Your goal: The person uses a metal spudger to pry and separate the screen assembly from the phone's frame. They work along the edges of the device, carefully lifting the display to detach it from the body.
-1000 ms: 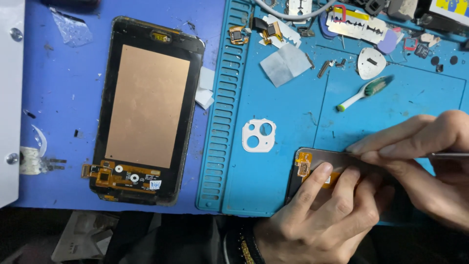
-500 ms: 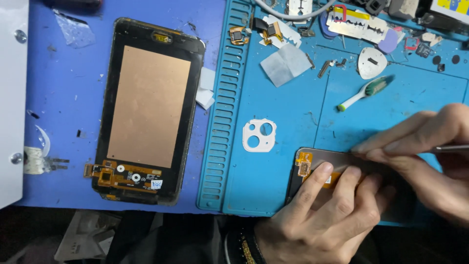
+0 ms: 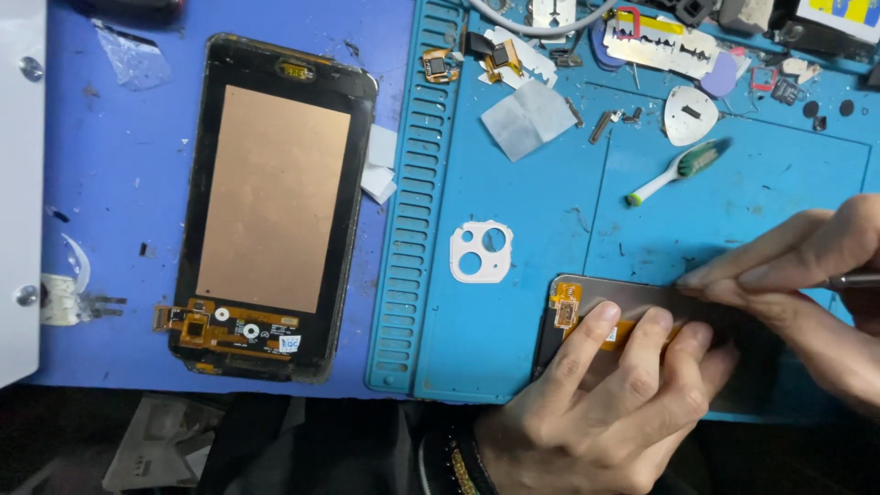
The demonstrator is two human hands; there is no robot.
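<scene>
My left hand [image 3: 605,394] presses flat on a dark phone screen panel [image 3: 632,298] lying on the light blue work mat [image 3: 513,312], fingertips on its orange flex cable [image 3: 566,307]. At the right edge, my right hand [image 3: 807,284] pinches a thin metal tool [image 3: 857,281] and rests its fingertips on the panel's upper edge. The tool's tip is hidden under the fingers. A white camera frame [image 3: 480,251] lies just left of the panel.
A second screen assembly with a copper-coloured back [image 3: 273,202] lies on the dark blue mat at left. A small white and green brush [image 3: 678,170], a grey pad [image 3: 530,117], metal blades [image 3: 665,44] and several small parts sit along the top. A white device edge [image 3: 18,183] is at far left.
My right hand has shifted slightly along the panel's top edge with the tool. The left hand stays pressed on the panel.
</scene>
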